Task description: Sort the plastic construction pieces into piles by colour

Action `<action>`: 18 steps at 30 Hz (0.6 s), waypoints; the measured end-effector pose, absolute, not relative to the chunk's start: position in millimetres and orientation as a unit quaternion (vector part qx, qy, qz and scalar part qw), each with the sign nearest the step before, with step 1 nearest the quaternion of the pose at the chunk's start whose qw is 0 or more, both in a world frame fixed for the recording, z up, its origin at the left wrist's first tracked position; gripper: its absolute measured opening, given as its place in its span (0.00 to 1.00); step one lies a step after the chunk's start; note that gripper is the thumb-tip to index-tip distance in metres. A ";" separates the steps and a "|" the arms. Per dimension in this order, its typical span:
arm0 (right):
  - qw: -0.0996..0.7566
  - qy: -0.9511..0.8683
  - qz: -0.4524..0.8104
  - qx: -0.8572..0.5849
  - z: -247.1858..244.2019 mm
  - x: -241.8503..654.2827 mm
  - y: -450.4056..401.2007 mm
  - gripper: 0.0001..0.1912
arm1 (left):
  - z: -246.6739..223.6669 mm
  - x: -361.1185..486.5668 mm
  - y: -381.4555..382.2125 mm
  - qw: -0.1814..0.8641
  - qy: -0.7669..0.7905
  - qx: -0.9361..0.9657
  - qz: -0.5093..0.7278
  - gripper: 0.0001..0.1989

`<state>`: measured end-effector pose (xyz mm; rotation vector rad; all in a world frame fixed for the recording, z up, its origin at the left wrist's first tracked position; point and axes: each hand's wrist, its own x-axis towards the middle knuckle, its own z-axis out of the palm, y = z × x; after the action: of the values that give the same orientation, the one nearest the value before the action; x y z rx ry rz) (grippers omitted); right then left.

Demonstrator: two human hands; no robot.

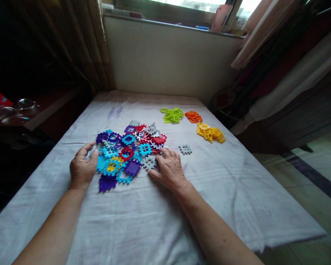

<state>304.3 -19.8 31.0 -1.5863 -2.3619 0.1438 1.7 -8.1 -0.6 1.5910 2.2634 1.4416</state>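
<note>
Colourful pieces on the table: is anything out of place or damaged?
Some yellow shows in the mixed pile, odd because a separate yellow heap lies off to the right. One grey piece also sits alone between them. I see no spill or obvious damage.

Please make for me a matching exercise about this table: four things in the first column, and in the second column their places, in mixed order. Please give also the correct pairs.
Things:
1. Lime-green heap
2. Orange heap
3. Lone grey piece
4. Left hand

Places:
A. At the left edge of the mixed-colour pile
B. Between two other heaps, one of them yellow
C. By itself, apart from all the piles
D. Leftmost of the three smaller heaps near the far side of the table

Right pairs: 1-D, 2-B, 3-C, 4-A
</note>
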 end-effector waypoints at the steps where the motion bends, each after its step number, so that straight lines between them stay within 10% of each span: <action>1: 0.153 -0.821 0.050 -0.548 29.8 302.7 -20.1 0.23 | -0.1 1.9 -8.2 0.011 0.726 0.508 0.462 0.24; 18: 0.181 -0.639 0.062 -0.745 44.6 396.9 10.6 0.25 | 2.4 4.1 -10.3 0.006 0.732 0.513 0.449 0.25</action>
<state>396.9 10.6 44.6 -2.1036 -1.8047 0.1741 4.1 -10.3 2.4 1.6052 2.2906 1.4042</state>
